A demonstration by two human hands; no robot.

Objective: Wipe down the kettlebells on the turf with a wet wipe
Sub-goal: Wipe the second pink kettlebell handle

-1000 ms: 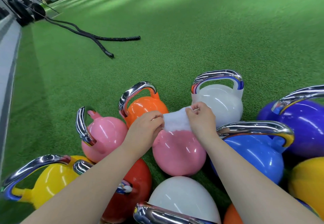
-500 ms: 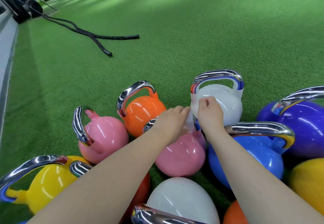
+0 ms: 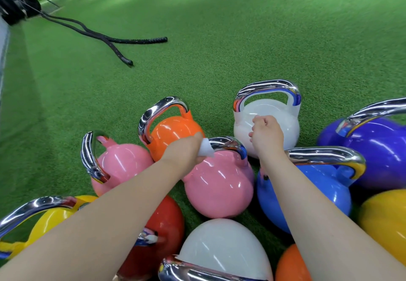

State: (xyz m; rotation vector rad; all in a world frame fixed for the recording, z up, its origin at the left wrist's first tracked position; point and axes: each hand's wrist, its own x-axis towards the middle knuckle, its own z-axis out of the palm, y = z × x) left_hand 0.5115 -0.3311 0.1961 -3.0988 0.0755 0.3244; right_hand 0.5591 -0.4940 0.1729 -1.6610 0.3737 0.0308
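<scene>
Only the head view to go on. My left hand has its fingers bunched tight on the wipe, pressing it onto the left end of the chrome handle of the middle pink bell. My right hand hangs over the far white bell, fingers curled in loosely, nothing in them that I can make out.

Stuff I'd worry about: the bells sit packed on the turf, the orange one just left of the pink, the blue one just right. Shove hard along that handle and I reckon the pink bell rocks into a neighbour, and my knuckles are right in the gap. The chrome looks slick, so a wet wipe could skid off the curve and I'd miss the underside. Only a small wad of wipe shows, so it may dry out or drop between the bells before I've done the rest. The free hand isn't steadying anything either.
</scene>
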